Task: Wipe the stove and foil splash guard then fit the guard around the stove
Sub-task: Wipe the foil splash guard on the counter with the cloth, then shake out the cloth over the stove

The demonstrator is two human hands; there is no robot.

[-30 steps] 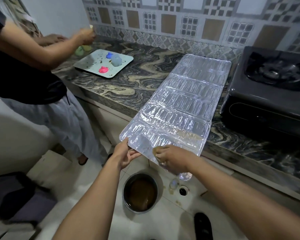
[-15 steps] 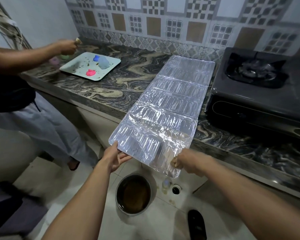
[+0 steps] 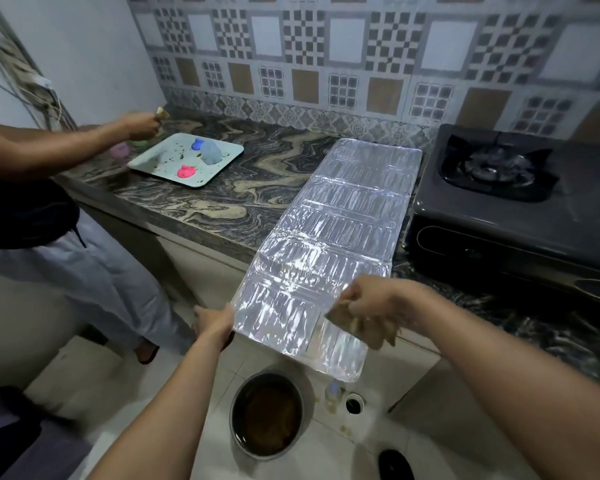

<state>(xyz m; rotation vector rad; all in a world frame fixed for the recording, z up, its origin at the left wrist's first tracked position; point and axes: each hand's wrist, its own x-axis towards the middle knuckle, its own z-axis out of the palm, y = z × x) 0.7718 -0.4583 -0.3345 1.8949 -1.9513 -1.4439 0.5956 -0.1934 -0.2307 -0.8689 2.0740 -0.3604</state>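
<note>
- Nearest me, on the floor tiles, a round metal pot (image 3: 266,415) of brown liquid stands below the guard's overhanging end.
- My left hand (image 3: 212,323) curls round the left edge of the foil splash guard (image 3: 329,244) at its near corner and grips it.
- My right hand (image 3: 371,306) is closed on a bunched tan cloth (image 3: 347,322) held at the guard's right edge.
- The guard is a long, shiny sheet of ribbed, embossed panels with creased folds. It lies flat across the marbled counter (image 3: 257,188), its near end jutting past the front edge.
- The dark, boxy stove (image 3: 499,202) sits just beside the guard's right edge.
- At the counter's far left lies a pale tray (image 3: 187,161), with another person's hand (image 3: 141,125) beside it.
</note>
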